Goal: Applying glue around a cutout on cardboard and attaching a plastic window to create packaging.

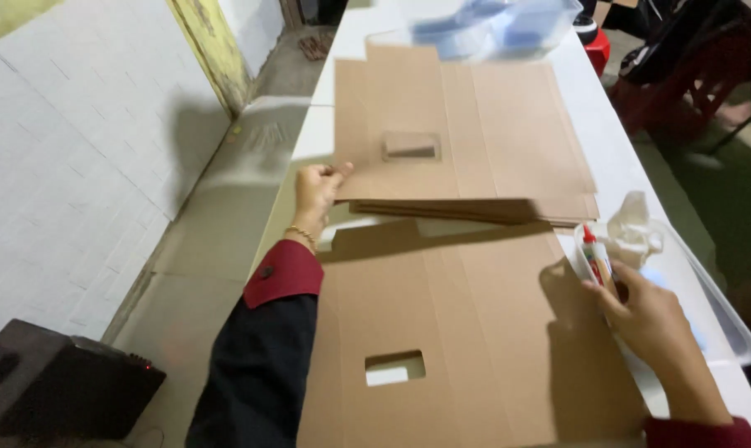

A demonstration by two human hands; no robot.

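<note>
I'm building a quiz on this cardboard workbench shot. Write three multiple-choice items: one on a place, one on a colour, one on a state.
1. Where is the left hand?
A. at the left edge of the stack of cardboard sheets
B. inside the clear tub
C. on the floor

2. What colour is the cap of the glue bottle?
A. green
B. red
C. black

3. How does the near cardboard sheet lie?
A. rolled into a tube
B. standing on edge
C. flat on the white table, its cutout window open

Answers:
1 A: its fingers pinch the stack's left edge.
2 B: the tip by the right hand is red, beside the clear tub.
3 C: it lies spread flat, with the table showing through the rectangular hole.
</note>
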